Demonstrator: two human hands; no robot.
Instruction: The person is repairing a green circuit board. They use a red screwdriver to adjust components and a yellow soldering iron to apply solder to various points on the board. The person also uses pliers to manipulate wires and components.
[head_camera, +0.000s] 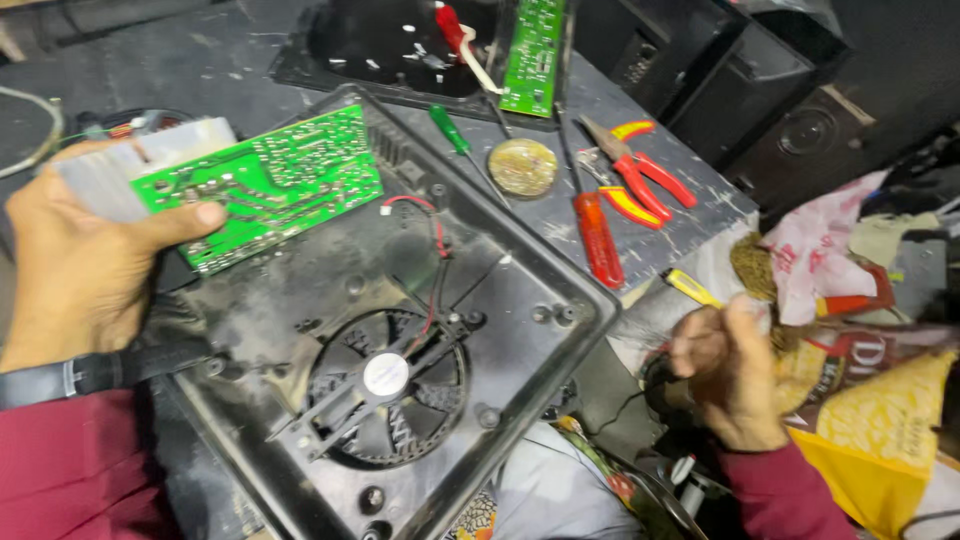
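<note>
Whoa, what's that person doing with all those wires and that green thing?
The left hand holds a green circuit board above an open black appliance casing with a fan inside. The right hand reaches among bags and a yellow-handled tool. Red pliers and screwdrivers lie nearby.

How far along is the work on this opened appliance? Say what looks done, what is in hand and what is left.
Done: the black housing lies open, fan exposed, and the green circuit board is lifted out. In hand: the left hand holds that board; the right hand grips something blurred. Left: red and black wires run from the fan toward the board; the housing is unclosed.
</note>
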